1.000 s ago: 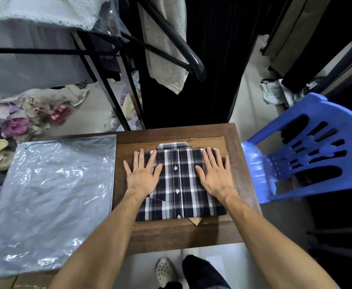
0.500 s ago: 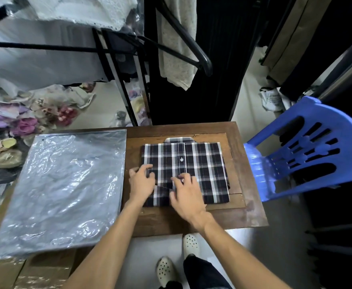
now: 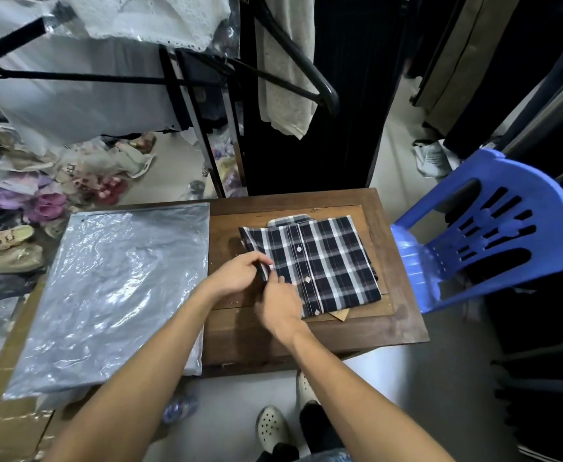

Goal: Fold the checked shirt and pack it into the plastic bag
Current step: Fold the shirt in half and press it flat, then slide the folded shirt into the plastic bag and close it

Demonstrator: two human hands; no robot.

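Checked cloth of the folded shirt (image 3: 320,261) is seen on the wooden table (image 3: 386,328), collar pointing away, long axis skewed. Its near-left edge is pinched by the left hand (image 3: 236,273) and right hand (image 3: 281,306), which hide that corner. The bag (image 3: 113,295) is laid flat alongside.

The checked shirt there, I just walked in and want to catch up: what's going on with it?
A person is packing it. The checked shirt lies folded on the wooden table, and both hands pinch its near left edge: the left hand from the side, the right hand from the front. The plastic bag lies flat to the left with nothing in it yet. A blue chair stands to the right.
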